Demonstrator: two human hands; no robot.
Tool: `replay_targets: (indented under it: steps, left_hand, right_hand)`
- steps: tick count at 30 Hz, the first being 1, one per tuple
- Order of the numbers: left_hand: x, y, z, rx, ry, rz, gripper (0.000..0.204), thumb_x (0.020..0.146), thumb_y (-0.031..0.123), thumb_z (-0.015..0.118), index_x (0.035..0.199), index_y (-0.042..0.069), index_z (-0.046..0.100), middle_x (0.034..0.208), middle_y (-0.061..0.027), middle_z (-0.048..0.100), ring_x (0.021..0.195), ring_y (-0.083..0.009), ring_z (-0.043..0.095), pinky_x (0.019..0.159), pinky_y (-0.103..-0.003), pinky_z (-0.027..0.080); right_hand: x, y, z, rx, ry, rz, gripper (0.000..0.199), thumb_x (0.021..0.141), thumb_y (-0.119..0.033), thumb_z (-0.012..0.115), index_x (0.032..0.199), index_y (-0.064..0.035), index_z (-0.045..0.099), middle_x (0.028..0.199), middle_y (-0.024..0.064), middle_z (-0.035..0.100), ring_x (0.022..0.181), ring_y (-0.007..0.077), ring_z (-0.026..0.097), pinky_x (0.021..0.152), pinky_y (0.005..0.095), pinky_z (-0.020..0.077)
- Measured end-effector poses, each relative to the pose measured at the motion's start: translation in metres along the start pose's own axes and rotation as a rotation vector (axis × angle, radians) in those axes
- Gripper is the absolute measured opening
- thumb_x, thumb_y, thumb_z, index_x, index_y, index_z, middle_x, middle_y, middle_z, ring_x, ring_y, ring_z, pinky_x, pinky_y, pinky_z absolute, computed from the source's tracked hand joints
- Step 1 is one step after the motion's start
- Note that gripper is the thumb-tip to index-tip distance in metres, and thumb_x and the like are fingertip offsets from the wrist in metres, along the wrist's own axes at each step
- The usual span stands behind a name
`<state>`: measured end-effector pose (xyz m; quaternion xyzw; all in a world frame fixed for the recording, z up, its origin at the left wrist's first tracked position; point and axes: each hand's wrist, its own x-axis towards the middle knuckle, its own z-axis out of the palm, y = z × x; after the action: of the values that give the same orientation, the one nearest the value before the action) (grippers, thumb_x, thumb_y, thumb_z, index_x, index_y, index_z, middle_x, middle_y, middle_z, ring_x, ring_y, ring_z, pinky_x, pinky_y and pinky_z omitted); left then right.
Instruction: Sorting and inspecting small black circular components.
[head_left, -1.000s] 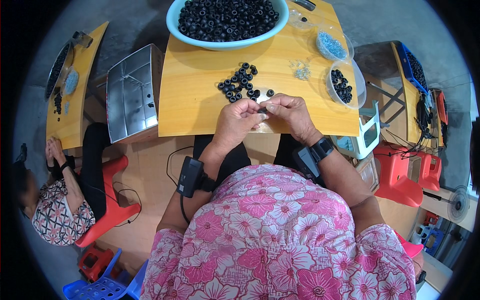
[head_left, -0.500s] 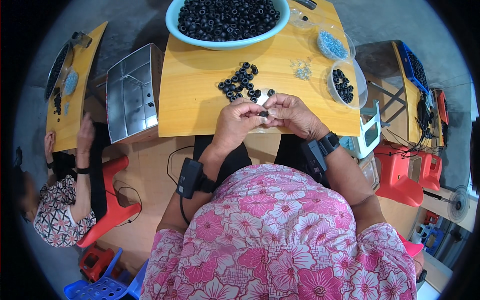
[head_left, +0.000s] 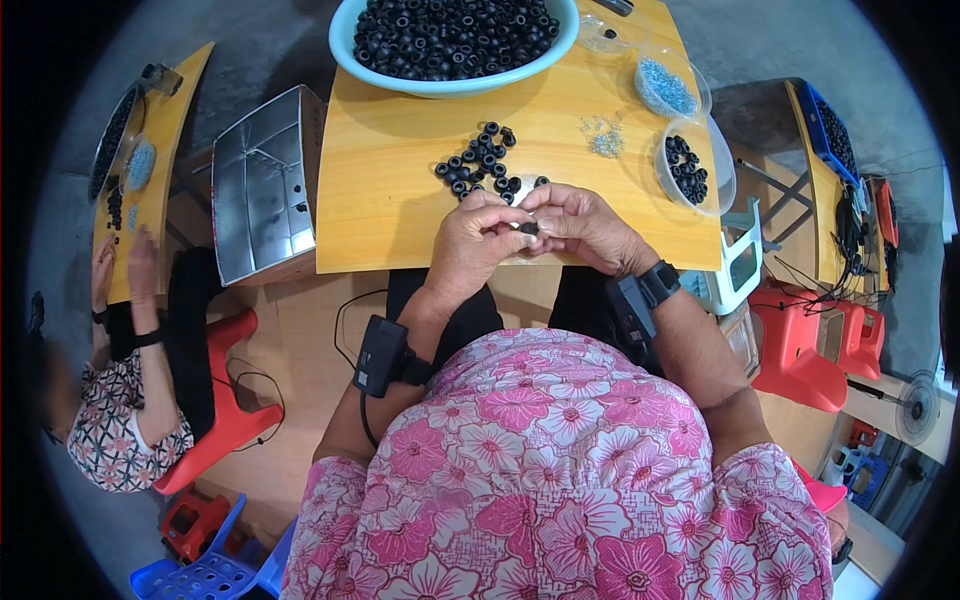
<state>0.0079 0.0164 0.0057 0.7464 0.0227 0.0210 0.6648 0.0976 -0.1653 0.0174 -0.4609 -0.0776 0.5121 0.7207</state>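
Observation:
My left hand (head_left: 474, 236) and my right hand (head_left: 580, 226) meet at the table's near edge. Between their fingertips they grip one small black ring-shaped piece (head_left: 529, 229), partly covered by the fingers. Just beyond lies a loose group of similar black pieces (head_left: 487, 150), some of them close to my left knuckles. A pale, clear round sheet or lid (head_left: 522, 186) shows partly behind my hands. To the right on the wood is a small scatter of tiny clear-blue bits (head_left: 605, 138). Beside it stands a clear tub (head_left: 663, 160) with black pieces inside.
A light-blue basin (head_left: 345, 62) heaped with black pieces stands at the table's far side. A clear tub of blue bits (head_left: 664, 88) sits far right. Left of the table is a metal-lined box (head_left: 262, 190). A co-worker (head_left: 130, 420) sits at another table on the left.
My hands stay together at the same place, with only slight finger movement on the black piece. The co-worker's hands have moved further over the left table.

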Motion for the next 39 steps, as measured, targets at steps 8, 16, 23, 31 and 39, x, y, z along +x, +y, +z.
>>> replay_targets:
  steps: [8,16,23,31,39]
  left_hand:
    - [0.002,0.0,0.0,-0.008,-0.013,-0.006,0.017,0.076,0.003,0.074,0.092,0.002,0.071,0.086,-0.0019,0.055,0.077,-0.0092,0.056,0.07,-0.022,0.047]
    - [0.001,-0.005,0.006,-0.181,-0.021,-0.07,0.017,0.077,-0.001,0.072,0.095,0.0,0.07,0.089,-0.0024,0.055,0.077,-0.0087,0.058,0.07,-0.021,0.049]
    - [0.0,-0.009,0.006,-0.086,-0.02,0.017,0.041,0.075,0.002,0.075,0.114,0.003,0.065,0.085,-0.0017,0.057,0.072,-0.0079,0.058,0.068,-0.021,0.051]
    - [0.001,0.004,0.004,-0.037,-0.066,-0.009,0.051,0.076,0.01,0.077,0.123,-0.001,0.059,0.084,-0.0028,0.056,0.071,-0.0072,0.055,0.066,-0.022,0.05]
    - [0.003,0.007,0.0,-0.019,-0.139,-0.001,0.034,0.082,0.015,0.072,0.107,-0.003,0.06,0.084,-0.0045,0.057,0.07,-0.0095,0.057,0.064,-0.024,0.049]
  right_hand:
    - [-0.001,-0.001,0.004,-0.059,-0.004,-0.046,0.031,0.088,-0.006,0.063,0.117,-0.0025,0.052,0.092,0.0045,0.061,0.079,0.0109,0.059,0.072,0.0228,0.0482]
    - [-0.005,-0.003,0.009,-0.116,0.033,-0.041,0.033,0.091,-0.002,0.056,0.122,-0.001,0.048,0.098,0.0062,0.061,0.087,0.0119,0.059,0.08,0.025,0.0495]
    - [-0.006,-0.004,0.019,-0.376,0.108,-0.212,0.038,0.087,0.005,0.058,0.124,-0.0012,0.046,0.102,0.0071,0.06,0.096,0.0133,0.06,0.086,0.0272,0.0495]
    - [-0.009,0.01,0.023,-0.591,0.198,-0.383,0.041,0.084,0.009,0.057,0.122,-0.002,0.047,0.1,0.0046,0.058,0.094,0.0113,0.058,0.087,0.026,0.0488]
    - [-0.007,0.009,0.025,-0.691,0.22,-0.4,0.041,0.083,0.008,0.059,0.12,-0.0037,0.049,0.098,0.0039,0.057,0.092,0.0105,0.058,0.085,0.0265,0.0502]
